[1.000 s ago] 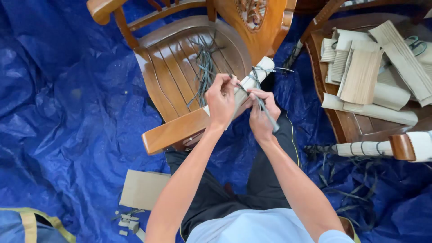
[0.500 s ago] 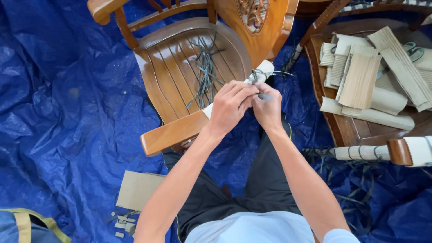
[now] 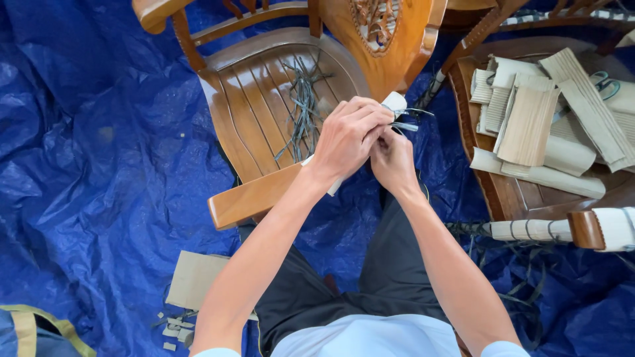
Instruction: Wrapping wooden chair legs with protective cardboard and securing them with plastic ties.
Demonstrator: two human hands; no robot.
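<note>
A blue plastic sheet [image 3: 86, 172] is spread over the whole floor, and it is full of wrinkles. A wooden chair [image 3: 264, 99] is stood on the sheet, and a bunch of thin dark strips [image 3: 301, 106] is laid on its slatted seat. The chair's front arm [image 3: 254, 198] is partly wrapped in white padding [image 3: 395, 102]. The left hand [image 3: 347, 135] is closed around the padded arm from above. The right hand [image 3: 391, 158] is pressed close beside it, and the ends of a thin dark strip [image 3: 407, 122] are pinched in its fingers, right at the padding. A second wooden chair [image 3: 509, 192] is seen at the right, and folded pieces of cardboard [image 3: 529, 125] are piled on its seat. A flat brown cardboard piece [image 3: 195, 281] and small scraps [image 3: 173, 327] are left on the sheet near the person's knee.
</note>
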